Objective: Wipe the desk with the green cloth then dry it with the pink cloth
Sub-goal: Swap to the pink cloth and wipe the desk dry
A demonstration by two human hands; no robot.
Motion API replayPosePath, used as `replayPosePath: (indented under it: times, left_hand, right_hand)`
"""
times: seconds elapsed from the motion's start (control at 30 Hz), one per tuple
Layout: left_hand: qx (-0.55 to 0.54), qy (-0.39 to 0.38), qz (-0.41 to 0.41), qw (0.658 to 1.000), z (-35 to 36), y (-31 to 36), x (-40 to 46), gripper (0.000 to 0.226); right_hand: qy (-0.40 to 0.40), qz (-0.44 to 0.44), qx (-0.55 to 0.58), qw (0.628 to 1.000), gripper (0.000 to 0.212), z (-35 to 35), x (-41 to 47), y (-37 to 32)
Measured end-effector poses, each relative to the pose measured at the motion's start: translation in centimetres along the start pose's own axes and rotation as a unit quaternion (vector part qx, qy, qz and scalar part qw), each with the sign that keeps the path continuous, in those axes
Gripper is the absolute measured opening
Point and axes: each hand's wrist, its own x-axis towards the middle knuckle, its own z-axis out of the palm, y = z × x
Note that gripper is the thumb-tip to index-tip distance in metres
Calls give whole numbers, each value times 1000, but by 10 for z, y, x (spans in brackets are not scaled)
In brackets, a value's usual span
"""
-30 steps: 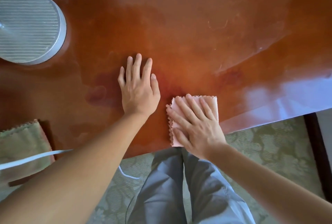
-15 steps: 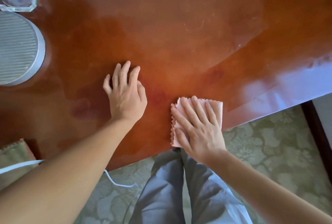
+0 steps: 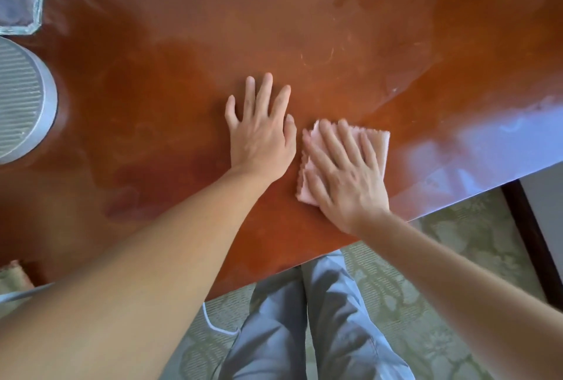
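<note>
A folded pink cloth (image 3: 376, 143) lies on the glossy red-brown desk (image 3: 304, 29) near its front edge. My right hand (image 3: 344, 172) presses flat on the cloth with straight, spread fingers and covers most of it. Just left of the cloth, my left hand (image 3: 262, 135) rests flat on the bare desk, fingers straight. A corner of the green cloth (image 3: 12, 277) shows at the lower left edge, mostly hidden behind my left forearm. Darker damp patches mark the desk left of my hands.
A round grey ribbed device (image 3: 21, 105) stands at the left edge, with a clear glass dish (image 3: 18, 3) behind it. A white cable (image 3: 217, 328) hangs below the desk's front edge over the patterned green carpet (image 3: 457, 251). My legs stand under the desk.
My right hand has slid the pink cloth away from the front edge, farther onto the desk. My left hand now lies flat beside it. The view has shifted, so the green cloth is nearly out of sight.
</note>
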Motion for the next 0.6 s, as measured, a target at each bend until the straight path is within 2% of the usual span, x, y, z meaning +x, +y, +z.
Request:
replayPosePath:
  times: [0.1, 0.23, 0.33, 0.6]
  left_hand:
    - [9, 3, -1, 1000, 5, -1, 5, 52]
    - [16, 25, 1, 1000, 10, -2, 3, 53]
    - [16, 23, 2, 1000, 8, -2, 4, 53]
    - [21, 28, 4, 999, 9, -1, 4, 52]
  right_hand:
    - [-1, -36, 5, 999, 56, 6, -57, 0]
    - [-12, -57, 2, 998, 56, 5, -61, 10]
    - [-4, -53, 5, 999, 55, 0, -32, 18]
    - [-15, 36, 9, 999, 61, -18, 96, 25]
